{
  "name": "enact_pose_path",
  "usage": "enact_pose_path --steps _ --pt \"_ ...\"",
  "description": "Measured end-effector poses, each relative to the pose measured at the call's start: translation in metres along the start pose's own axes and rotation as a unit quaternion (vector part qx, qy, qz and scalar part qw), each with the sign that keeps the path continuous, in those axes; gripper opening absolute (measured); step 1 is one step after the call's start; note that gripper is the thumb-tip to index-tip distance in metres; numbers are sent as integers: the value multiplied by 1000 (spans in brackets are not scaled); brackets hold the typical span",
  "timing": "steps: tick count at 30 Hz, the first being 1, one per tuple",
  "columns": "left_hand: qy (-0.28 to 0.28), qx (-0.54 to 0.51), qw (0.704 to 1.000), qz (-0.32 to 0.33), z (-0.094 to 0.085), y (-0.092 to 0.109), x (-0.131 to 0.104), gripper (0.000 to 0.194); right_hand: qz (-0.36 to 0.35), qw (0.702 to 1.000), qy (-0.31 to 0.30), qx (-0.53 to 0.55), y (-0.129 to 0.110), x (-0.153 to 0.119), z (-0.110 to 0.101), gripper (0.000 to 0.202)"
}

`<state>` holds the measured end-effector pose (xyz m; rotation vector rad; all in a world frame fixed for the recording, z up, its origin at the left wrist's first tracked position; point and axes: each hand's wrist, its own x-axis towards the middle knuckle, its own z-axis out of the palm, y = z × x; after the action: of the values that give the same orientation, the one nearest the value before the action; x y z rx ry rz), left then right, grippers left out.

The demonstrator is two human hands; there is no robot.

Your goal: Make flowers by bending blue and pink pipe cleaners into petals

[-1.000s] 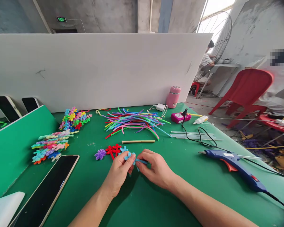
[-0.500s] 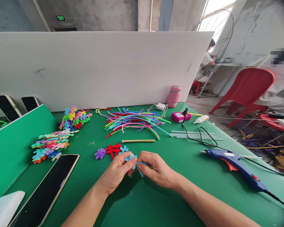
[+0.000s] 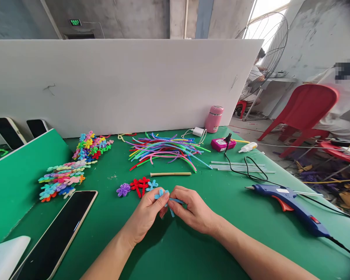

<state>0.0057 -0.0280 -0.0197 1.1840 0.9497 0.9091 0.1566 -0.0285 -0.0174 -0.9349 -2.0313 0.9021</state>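
Observation:
A light blue pipe-cleaner flower (image 3: pixel 161 193) is pinched between the thumb and fingers of my left hand (image 3: pixel 147 212). My right hand (image 3: pixel 192 208) grips a blue pipe-cleaner end that sticks out to the flower's right, and another end hangs down between the hands. Just behind my left hand lie a purple flower (image 3: pixel 123 189), red flower shapes (image 3: pixel 140 186) and a second light blue flower (image 3: pixel 152 184). Farther back, a wooden stick (image 3: pixel 170 174) lies in front of a loose pile of many-coloured pipe cleaners (image 3: pixel 166 149).
Finished flowers (image 3: pixel 65 177) are heaped at the left beside a large phone (image 3: pixel 58 233). A blue glue gun (image 3: pixel 291 206) with a black cord lies right, near glue sticks (image 3: pixel 239 167). A pink bottle (image 3: pixel 214 118) stands by the white board (image 3: pixel 128 85).
Both hands stay nearly in place with small finger movements. The hanging blue end has shifted slightly left.

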Motion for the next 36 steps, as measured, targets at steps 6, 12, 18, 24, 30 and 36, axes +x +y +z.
enact_pose_path --steps 6,12,18,24,30,36 --pt "-18 44 999 13 -2 3 -1 27 120 950 -6 289 -2 4 7 22" --pt "-8 124 991 49 -2 4 -2 29 230 847 10 479 2 7 15 17" --pt "52 -55 997 -1 2 -3 2 24 164 940 33 298 4 5 10 26" --pt "101 -223 969 -40 0 -3 6 25 -38 985 159 -62 12 2 4 23" --pt "95 -241 963 -77 3 -5 5 21 -119 944 128 -281 15 1 4 17" --pt "73 -245 962 -96 5 -5 3 22 -135 932 116 -316 12 1 1 15"
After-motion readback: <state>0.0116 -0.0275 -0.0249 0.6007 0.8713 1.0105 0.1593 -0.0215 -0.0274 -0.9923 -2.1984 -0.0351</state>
